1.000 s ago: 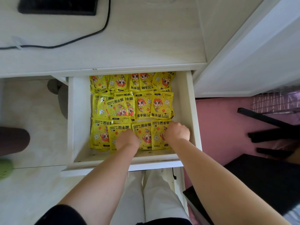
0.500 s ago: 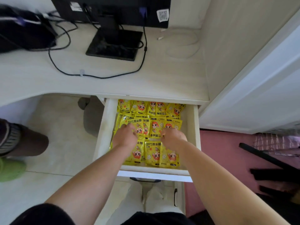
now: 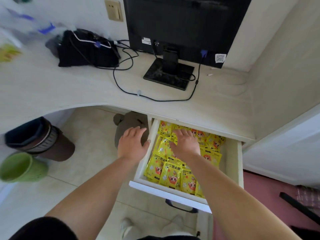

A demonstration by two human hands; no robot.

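Observation:
An open white drawer point(image 3: 239, 163) under the desk is filled with several yellow cartoon-printed packets point(image 3: 170, 175). My right hand point(image 3: 185, 144) lies flat with spread fingers over the packets in the back half of the drawer. My left hand point(image 3: 132, 143) hovers with straight fingers just outside the drawer's left wall, its thumb at the wall's edge, holding nothing.
On the white desk point(image 3: 69, 87) stand a black monitor point(image 3: 181, 26) on its base, a black bag point(image 3: 86, 49) and trailing cables point(image 3: 155, 99). On the floor at left sit a brown bin point(image 3: 39, 139) and a green cup point(image 3: 20, 167). A grey object point(image 3: 128, 122) lies under the desk.
Both hands left the packets' front rows and opened up. The left hand moved out over the drawer's left wall; the right slid toward the back. The view tilted up.

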